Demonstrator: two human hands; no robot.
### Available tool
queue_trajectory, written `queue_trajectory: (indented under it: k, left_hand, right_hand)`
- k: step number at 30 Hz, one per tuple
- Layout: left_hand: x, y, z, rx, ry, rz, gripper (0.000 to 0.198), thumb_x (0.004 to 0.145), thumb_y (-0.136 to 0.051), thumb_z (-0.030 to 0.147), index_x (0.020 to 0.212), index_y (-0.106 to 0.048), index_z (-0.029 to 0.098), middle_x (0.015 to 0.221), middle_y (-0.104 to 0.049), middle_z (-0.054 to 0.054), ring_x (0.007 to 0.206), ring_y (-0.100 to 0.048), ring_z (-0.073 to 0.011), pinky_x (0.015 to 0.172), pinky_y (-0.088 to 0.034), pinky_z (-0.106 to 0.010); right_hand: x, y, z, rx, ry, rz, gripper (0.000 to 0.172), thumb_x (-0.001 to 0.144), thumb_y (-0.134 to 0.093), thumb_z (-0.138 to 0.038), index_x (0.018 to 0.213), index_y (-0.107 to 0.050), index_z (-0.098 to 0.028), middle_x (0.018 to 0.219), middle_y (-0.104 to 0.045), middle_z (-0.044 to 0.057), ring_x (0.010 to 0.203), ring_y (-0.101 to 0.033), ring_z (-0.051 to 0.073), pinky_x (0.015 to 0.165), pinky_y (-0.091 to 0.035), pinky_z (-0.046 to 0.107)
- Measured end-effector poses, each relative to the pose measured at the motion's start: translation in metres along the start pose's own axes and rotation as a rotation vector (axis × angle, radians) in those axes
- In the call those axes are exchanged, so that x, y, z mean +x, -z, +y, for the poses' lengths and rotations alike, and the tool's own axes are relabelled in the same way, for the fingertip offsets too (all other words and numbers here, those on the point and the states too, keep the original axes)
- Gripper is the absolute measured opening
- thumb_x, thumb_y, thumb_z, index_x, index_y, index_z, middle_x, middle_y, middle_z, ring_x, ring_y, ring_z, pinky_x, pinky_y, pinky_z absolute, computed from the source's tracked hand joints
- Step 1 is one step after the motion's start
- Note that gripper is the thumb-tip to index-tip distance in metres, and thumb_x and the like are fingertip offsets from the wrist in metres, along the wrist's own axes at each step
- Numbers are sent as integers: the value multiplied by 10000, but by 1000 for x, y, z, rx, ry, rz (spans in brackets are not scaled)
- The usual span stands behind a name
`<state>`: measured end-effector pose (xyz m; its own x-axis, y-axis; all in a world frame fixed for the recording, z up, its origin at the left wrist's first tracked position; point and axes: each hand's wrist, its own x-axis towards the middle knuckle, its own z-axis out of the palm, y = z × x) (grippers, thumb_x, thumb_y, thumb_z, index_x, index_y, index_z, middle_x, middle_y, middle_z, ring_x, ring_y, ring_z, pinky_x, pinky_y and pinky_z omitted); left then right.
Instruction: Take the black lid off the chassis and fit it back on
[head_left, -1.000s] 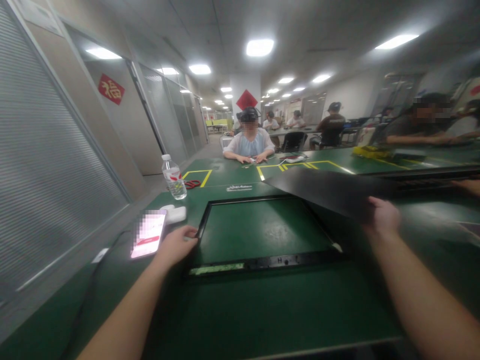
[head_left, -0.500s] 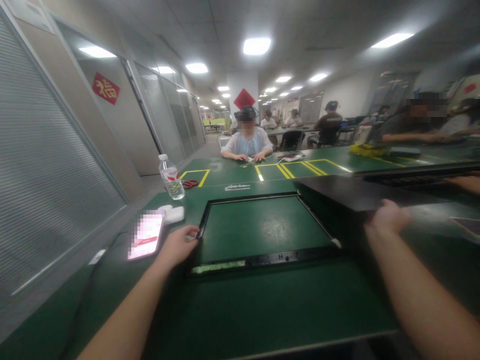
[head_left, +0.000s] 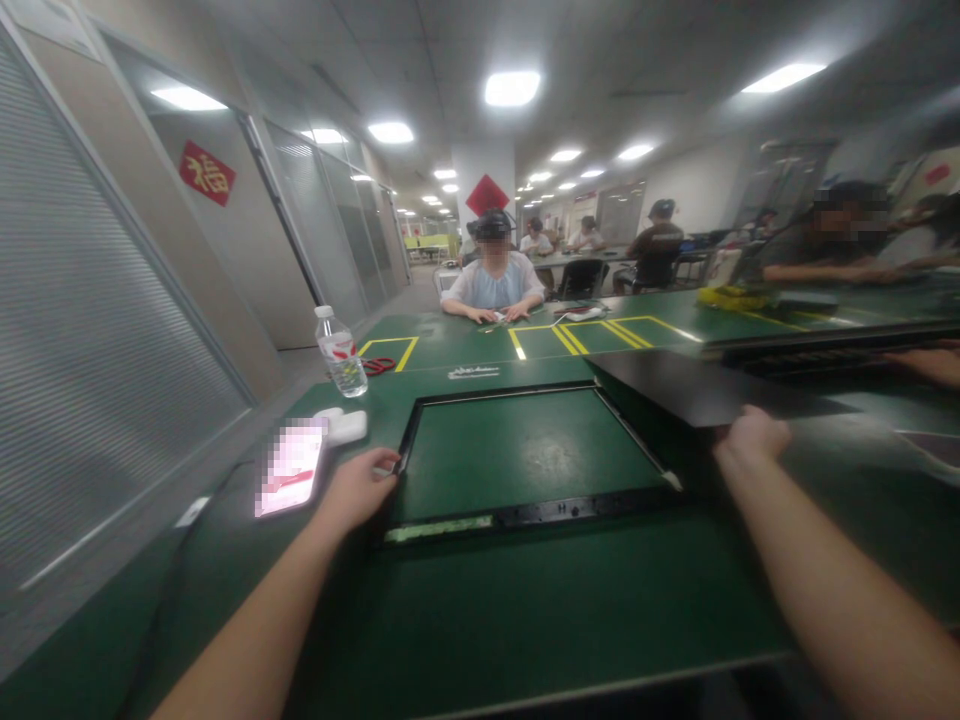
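A black rectangular screen bezel (head_left: 442,520) lies flat on the green table, with a pale green strip along the near left part of it. My left hand (head_left: 365,480) has thumb and fingers closed on the bezel's left side. To the right, my right hand (head_left: 754,438) grips the near edge of a thin dark flat panel (head_left: 682,385). This panel is held tilted, its left corner by the bezel's far right corner. The fingers under the panel are hidden. A whitish bit (head_left: 670,481) sits at the bezel's near right corner.
Left of the bezel are a lit phone (head_left: 291,468), a white case (head_left: 347,427), a water bottle (head_left: 341,350) and red-handled scissors (head_left: 380,366). Small white strips (head_left: 474,373) lie beyond it. Another person's hand (head_left: 930,365) is at the right edge. A person (head_left: 493,280) sits opposite.
My right hand has moved a little left with the dark panel, whose left corner has shifted slightly left. My left hand and the bezel have stayed in place.
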<state>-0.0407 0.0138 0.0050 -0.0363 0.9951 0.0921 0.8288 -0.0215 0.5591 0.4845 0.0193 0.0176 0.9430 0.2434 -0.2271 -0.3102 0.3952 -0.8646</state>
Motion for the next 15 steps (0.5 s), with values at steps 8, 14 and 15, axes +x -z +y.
queue_trajectory:
  k: [8,14,15]
  left_hand:
    - [-2,0,4,16,12,-5,331,695,-604,263,993,-725,182,989,-759,-87,771,-706,-225,766,-539,-322]
    - [-2,0,7,4,21,-2,326,684,-596,254,974,-730,190,983,-767,-77,751,-711,-218,743,-539,-310]
    - [-2,0,7,3,22,0,322,681,-596,252,967,-731,193,978,-769,-74,747,-711,-217,741,-538,-309]
  right_hand:
    - [6,3,15,-103,-36,57,243,784,-529,-6,825,-409,-213,890,-528,-15,837,-586,125,803,-535,299]
    - [8,4,18,-106,-29,79,253,770,-536,0,838,-414,-211,921,-544,-1,909,-593,138,849,-537,291]
    - [8,4,17,-93,-32,68,255,764,-534,2,842,-415,-210,918,-545,-7,893,-596,129,834,-542,280]
